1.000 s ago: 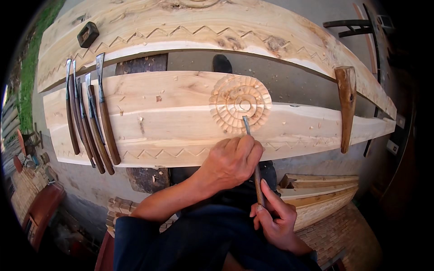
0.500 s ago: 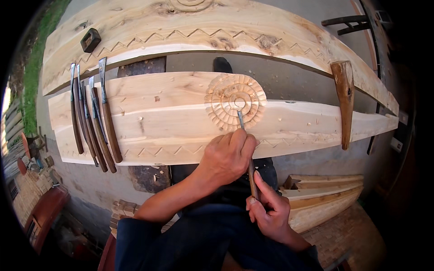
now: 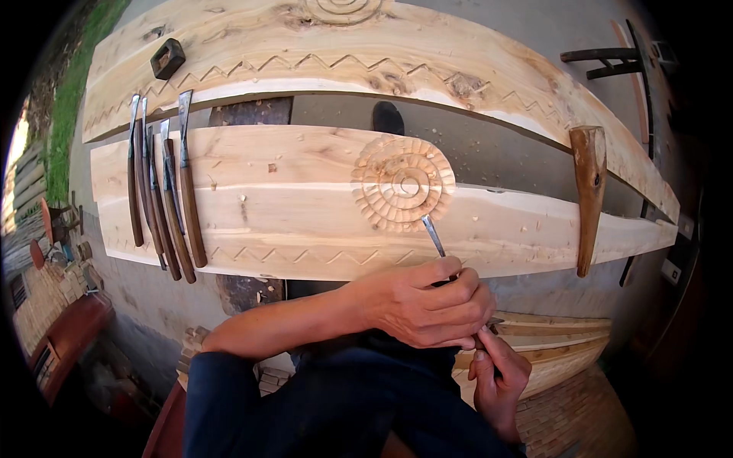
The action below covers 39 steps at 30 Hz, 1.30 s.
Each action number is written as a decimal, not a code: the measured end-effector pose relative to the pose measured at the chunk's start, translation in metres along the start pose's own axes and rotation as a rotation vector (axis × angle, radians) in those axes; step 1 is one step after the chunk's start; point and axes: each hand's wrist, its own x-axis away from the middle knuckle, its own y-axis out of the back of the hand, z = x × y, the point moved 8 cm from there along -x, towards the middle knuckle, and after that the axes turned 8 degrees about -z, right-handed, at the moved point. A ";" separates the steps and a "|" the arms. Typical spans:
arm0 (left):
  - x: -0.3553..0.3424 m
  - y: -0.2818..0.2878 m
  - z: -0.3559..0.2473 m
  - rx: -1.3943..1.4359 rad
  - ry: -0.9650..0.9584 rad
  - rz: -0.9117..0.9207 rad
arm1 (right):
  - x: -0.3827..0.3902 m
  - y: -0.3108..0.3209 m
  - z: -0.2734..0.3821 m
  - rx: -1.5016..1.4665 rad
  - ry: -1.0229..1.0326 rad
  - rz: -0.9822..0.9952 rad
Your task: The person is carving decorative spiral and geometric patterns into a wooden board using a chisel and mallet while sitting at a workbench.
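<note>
A narrow chisel [image 3: 434, 237] slants across the pale wooden board [image 3: 305, 206], its metal tip by the lower rim of a carved round rosette [image 3: 405, 183]. My left hand [image 3: 431, 301] is closed around the shank and upper handle, knuckles up. Lower and to the right, my right hand [image 3: 500, 374] grips the handle's end, fingers curled; most of the handle is hidden by both hands. The rosette has rings of scalloped cuts around a spiral centre. A carved zigzag line [image 3: 305, 256] runs along the board's near edge.
Several wood-handled chisels [image 3: 172, 198] lie side by side at the board's left. A wooden mallet [image 3: 589, 198] rests across its right end. Beyond is a second carved board [image 3: 321, 69] bearing a dark hollow block [image 3: 167, 59]. More shaped timber [image 3: 565, 343] lies at lower right.
The chisel tip has moved from the rosette's inner rings to its lower rim. Both hands have shifted right and nearer to me with the chisel, which now leans the other way.
</note>
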 end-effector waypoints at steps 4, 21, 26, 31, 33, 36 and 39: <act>-0.002 -0.035 0.017 0.382 0.062 0.215 | -0.002 -0.002 -0.002 0.025 0.026 0.025; 0.002 -0.041 0.028 0.497 0.170 0.278 | 0.003 -0.024 0.011 0.045 0.003 0.005; 0.003 -0.041 0.028 0.521 0.176 0.261 | 0.003 -0.025 0.012 0.051 -0.010 0.008; 0.002 -0.042 0.029 0.538 0.184 0.270 | 0.004 -0.025 0.012 0.049 -0.026 0.002; 0.004 -0.043 0.028 0.538 0.181 0.273 | 0.004 -0.025 0.011 0.046 -0.025 0.000; 0.005 -0.042 0.028 0.509 0.165 0.238 | 0.003 -0.025 0.011 0.056 -0.014 -0.004; 0.003 -0.042 0.028 0.511 0.157 0.235 | 0.002 -0.025 0.013 0.084 -0.003 -0.004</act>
